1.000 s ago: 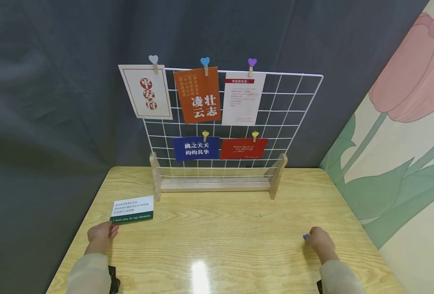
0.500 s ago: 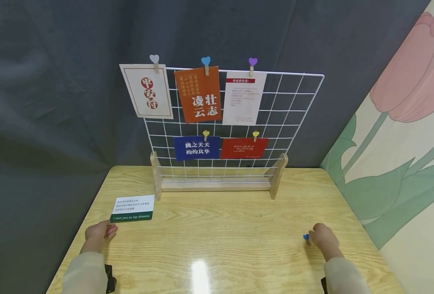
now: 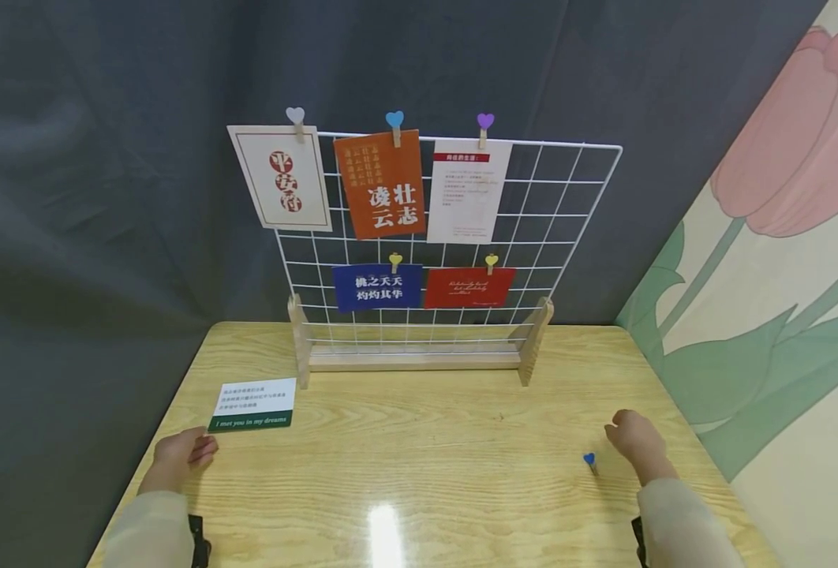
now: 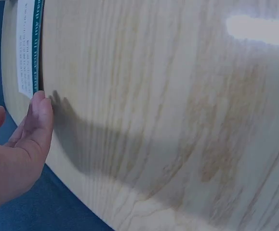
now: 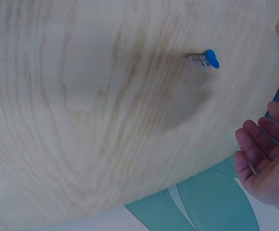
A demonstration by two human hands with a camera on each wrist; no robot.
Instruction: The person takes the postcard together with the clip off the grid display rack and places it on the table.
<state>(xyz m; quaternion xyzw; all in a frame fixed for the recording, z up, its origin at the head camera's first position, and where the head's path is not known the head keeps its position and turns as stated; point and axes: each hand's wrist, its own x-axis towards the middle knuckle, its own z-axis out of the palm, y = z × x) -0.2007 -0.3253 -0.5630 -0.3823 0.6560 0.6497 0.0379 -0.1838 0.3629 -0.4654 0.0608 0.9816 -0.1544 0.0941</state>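
Since a second ago our right hand (image 3: 635, 442) has lifted away from the blue heart clip (image 3: 589, 459), which now lies alone on the wooden table (image 3: 433, 442), and our left hand (image 3: 177, 456) has slid back a little from the green-and-white card (image 3: 252, 404).

Behind both stands the white wire grid (image 3: 568, 205) in its wooden base, with five cards pegged to it and its right columns bare.

Our left hand lies relaxed, fingers straight and together, one fingertip just at the card's near edge in the left wrist view; it holds nothing. Our right hand hangs loose, fingers softly curled and empty, near the clip but not touching it.

To handle these well, we judge the card wants lifting by its edge, since it lies flat on a glossy top. The clip (image 5: 204, 58) is small, lying on its side, so we would pinch its wooden legs, not the heart.
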